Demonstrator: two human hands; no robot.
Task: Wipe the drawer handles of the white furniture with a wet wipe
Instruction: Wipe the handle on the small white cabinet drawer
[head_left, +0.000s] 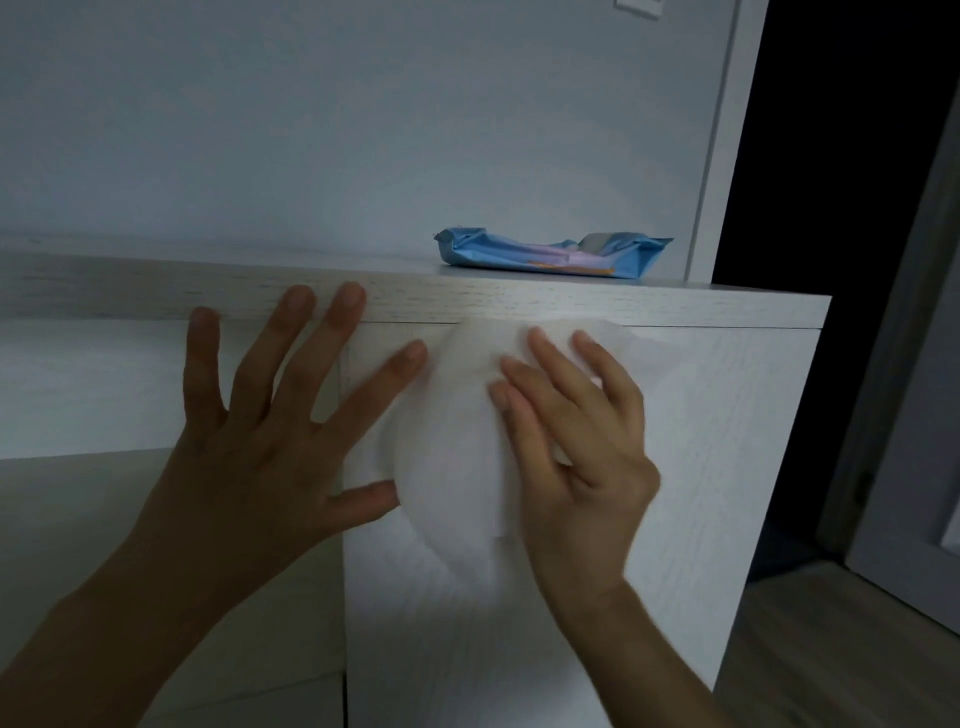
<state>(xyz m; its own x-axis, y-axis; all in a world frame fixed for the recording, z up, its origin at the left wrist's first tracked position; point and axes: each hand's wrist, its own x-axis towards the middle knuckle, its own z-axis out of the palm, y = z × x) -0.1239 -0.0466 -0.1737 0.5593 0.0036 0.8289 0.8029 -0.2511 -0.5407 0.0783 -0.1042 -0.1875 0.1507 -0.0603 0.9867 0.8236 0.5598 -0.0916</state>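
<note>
A white wet wipe (457, 431) hangs spread out in front of the white furniture (727, 415), just below its pale wood-grain top edge (519, 304). My right hand (576, 441) holds the wipe along its right side, fingers curled over it. My left hand (270, 415) is spread wide to the wipe's left, with the index fingertip and thumb touching its left edge. No drawer handle shows in this view; the wipe and both hands cover part of the front panel.
A blue pack of wet wipes (550, 254) lies on the furniture top at the back right. A white wall stands behind. To the right are a dark doorway (831, 156), a door frame and wooden floor (831, 649).
</note>
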